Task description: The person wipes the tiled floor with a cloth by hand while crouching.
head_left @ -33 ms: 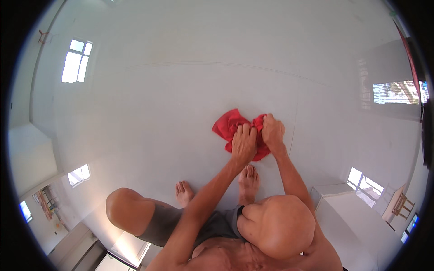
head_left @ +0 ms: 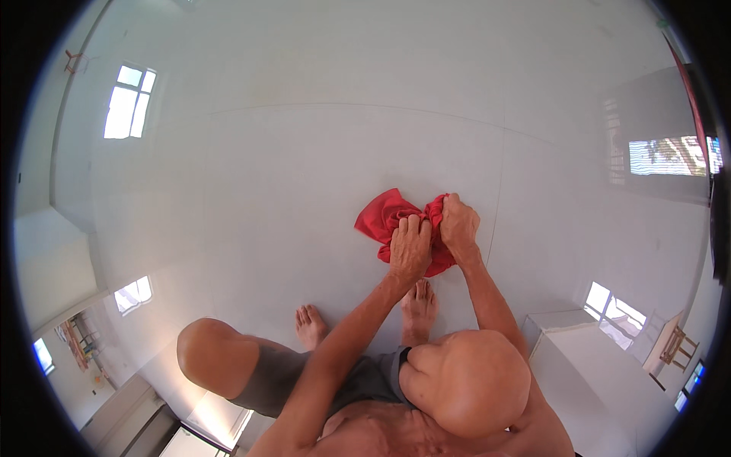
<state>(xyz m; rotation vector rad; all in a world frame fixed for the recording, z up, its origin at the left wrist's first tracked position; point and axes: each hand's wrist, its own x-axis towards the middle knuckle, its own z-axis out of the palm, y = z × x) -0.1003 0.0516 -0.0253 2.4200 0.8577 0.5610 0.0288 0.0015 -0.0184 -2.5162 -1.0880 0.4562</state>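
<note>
A bunched red cloth (head_left: 379, 216) is in both my hands, low over the pale floor or resting on it; I cannot tell which. My left hand (head_left: 411, 247) is closed, its fingers curled over the middle of the cloth. Beside it, my right hand (head_left: 461, 227) grips the bunched right end. One loose corner spreads out to the left, and another fold hangs below between the hands. How the fingertips hold the fabric is hidden underneath.
Glossy pale floor (head_left: 266, 183) with thin tile joints surrounds the cloth. My bare feet (head_left: 419, 308) are just below it, between my bent knees. A white box-like piece (head_left: 586, 373) stands at the lower right, near a small wooden stool (head_left: 674, 346). Windows reflect off the floor.
Both hands and the cloth have shifted very slightly toward me. The grip on the cloth looks the same.
</note>
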